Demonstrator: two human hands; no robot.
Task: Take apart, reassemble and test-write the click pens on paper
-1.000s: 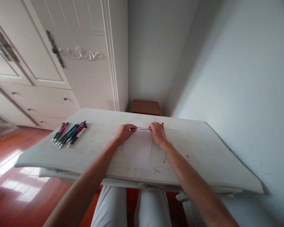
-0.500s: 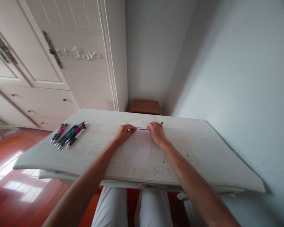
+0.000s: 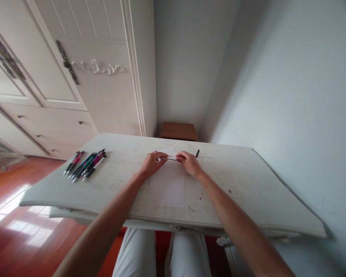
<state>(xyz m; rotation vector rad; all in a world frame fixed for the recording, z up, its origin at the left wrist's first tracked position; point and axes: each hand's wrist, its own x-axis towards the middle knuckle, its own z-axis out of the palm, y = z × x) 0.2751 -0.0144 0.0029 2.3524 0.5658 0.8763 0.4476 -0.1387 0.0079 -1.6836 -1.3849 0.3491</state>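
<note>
Over the far end of a sheet of lined paper (image 3: 167, 188), my two hands meet around a thin dark rod (image 3: 172, 159) that looks like a pen refill. My left hand (image 3: 153, 163) is closed, pinching its left end between thumb and fingers. The right end is pinched by my right hand (image 3: 190, 163), also closed. Just beyond the right knuckles lies a short dark pen piece (image 3: 197, 153), partly hidden by that hand. A smaller piece of white paper (image 3: 165, 151) shows behind the fingers.
Several pens (image 3: 88, 165) in black, pink, green and white lie in a bunch on the left of the white table (image 3: 233, 173). Small dark specks and scraps lie right of the paper. A wardrobe (image 3: 109, 104) stands at the left, a brown box-like piece (image 3: 178, 130) behind the table.
My right hand has shifted slightly left, towards my left hand, so less of the thin rod shows between them. More of the dark pen piece beyond it is visible.
</note>
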